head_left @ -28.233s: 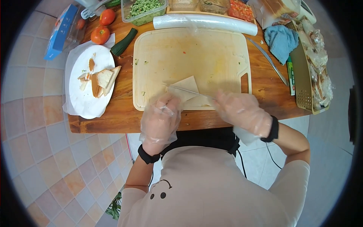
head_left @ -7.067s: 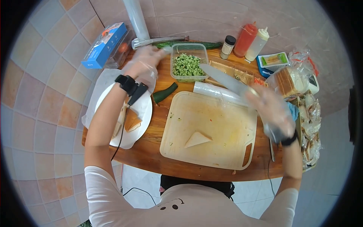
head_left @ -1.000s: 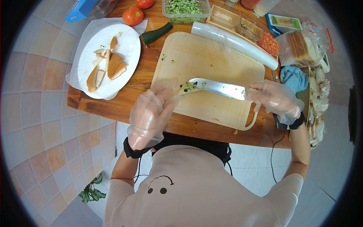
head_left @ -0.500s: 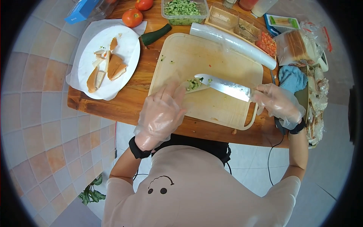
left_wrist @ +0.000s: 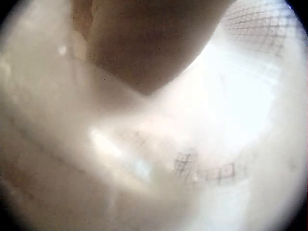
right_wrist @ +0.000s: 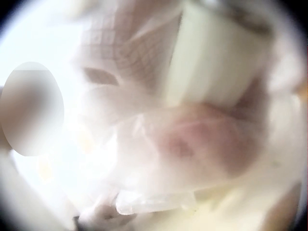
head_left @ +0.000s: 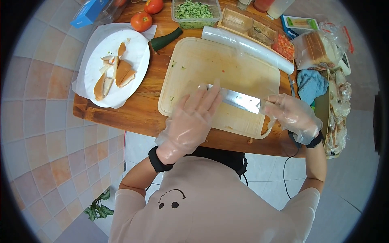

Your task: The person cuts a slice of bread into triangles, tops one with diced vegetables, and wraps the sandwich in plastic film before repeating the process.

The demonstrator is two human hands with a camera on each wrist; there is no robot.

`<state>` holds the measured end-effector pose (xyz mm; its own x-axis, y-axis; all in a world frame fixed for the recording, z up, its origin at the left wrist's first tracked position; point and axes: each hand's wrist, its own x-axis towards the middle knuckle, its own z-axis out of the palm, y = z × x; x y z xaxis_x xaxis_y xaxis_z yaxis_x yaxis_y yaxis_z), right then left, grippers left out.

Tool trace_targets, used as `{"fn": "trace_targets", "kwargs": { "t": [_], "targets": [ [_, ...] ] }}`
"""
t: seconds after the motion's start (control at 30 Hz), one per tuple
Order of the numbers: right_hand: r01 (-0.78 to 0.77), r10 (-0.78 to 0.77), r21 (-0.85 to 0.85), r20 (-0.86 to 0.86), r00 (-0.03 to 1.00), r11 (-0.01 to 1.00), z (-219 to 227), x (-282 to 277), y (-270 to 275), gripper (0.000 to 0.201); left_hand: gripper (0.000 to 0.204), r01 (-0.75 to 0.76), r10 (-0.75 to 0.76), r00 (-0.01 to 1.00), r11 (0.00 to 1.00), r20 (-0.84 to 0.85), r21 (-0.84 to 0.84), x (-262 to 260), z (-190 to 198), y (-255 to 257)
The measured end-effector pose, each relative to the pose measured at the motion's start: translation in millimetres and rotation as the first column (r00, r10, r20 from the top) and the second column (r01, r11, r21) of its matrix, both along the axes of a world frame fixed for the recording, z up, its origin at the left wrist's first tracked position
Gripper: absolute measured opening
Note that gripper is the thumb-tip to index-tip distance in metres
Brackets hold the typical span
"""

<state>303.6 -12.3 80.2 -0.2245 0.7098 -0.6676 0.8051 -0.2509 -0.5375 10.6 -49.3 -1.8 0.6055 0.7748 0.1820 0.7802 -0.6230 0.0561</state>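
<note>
In the head view my right hand (head_left: 293,113), in a clear plastic glove, grips the knife (head_left: 243,101) by its pale handle. The right wrist view shows that handle (right_wrist: 216,55) within the gloved fingers. The blade points left over the cutting board (head_left: 243,77). My gloved left hand (head_left: 192,117) lies over the board's left part, its fingers stretched out across the blade's tip. The bread triangle and diced cucumber seen there earlier are hidden under it. Glove film blurs the left wrist view.
On the left stands a white plate (head_left: 93,52) with bread pieces (head_left: 125,73). A cucumber piece (head_left: 166,39), tomatoes (head_left: 141,22), a tub of diced cucumber (head_left: 195,24) and a film roll (head_left: 247,49) edge the board. At right are a blue cloth (head_left: 312,86) and bagged bread (head_left: 316,50).
My left hand has moved right and forward, covering the bread and cucumber bits and the blade's tip. The knife has shifted slightly, still in my right hand.
</note>
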Motion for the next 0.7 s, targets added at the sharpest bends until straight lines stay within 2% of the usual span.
{"fn": "trace_targets", "kwargs": {
  "t": [0.1,0.23,0.33,0.43,0.53,0.6,0.63,0.7],
  "targets": [
    [0.030,-0.029,-0.009,0.093,0.995,1.000,14.5,-11.0,-0.5,0.050,0.065,-0.063,0.064,0.998,0.993,-0.011,0.098,-1.2,-17.2,-1.7],
    [0.022,-0.029,0.081,0.085,0.996,0.996,-5.2,5.3,-5.3,0.051,0.062,-0.087,0.088,0.996,0.995,-0.016,0.054,-5.6,-13.3,-2.2],
    [0.086,-0.088,0.042,0.063,0.994,0.995,-0.7,5.6,-8.5,0.051,0.057,-0.066,0.066,0.998,0.998,-0.002,0.008,-9.8,-5.3,-2.7],
    [0.262,-0.258,-0.077,0.053,0.965,0.962,1.7,7.6,-14.8,0.049,0.054,-0.047,0.048,0.993,0.999,0.108,-0.012,-18.4,-3.1,-3.2],
    [0.386,-0.375,0.080,-0.120,0.919,0.919,-5.2,12.9,-36.5,0.043,0.049,-0.072,0.067,0.959,0.997,0.277,0.005,-37.7,-5.4,-4.8],
    [0.369,-0.354,0.370,-0.111,0.929,0.852,-22.5,20.4,-54.9,0.041,0.046,-0.133,0.126,0.925,0.991,0.359,-0.006,-53.0,-12.5,-5.7],
    [0.349,-0.346,0.504,-0.105,0.932,0.790,-34.0,24.7,-63.8,0.041,0.047,-0.160,0.163,0.904,0.986,0.396,-0.039,-57.0,-12.3,-5.3],
    [0.159,-0.307,0.750,0.061,0.950,0.642,-58.9,34.3,-78.9,0.045,0.049,-0.206,0.234,0.856,0.972,0.462,-0.110,-61.5,-11.2,-4.2]
  ]
}}
